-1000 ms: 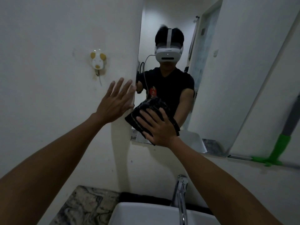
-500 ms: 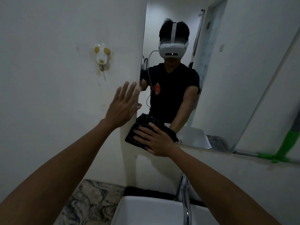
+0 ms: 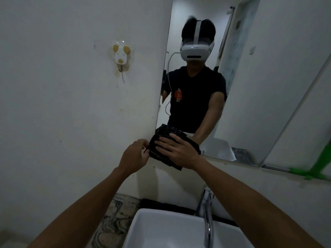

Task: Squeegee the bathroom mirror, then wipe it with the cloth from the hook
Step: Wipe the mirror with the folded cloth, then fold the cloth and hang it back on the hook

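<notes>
Black short-sleeved shirt [image 3: 195, 97] with red emblem [image 3: 178, 94], white headset [image 3: 196, 51], bare forearms.

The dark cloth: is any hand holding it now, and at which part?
The right hand lies flat on the face of the dark cloth, pressing it at the mirror's lower left corner. The left hand pinches its left edge.
</notes>
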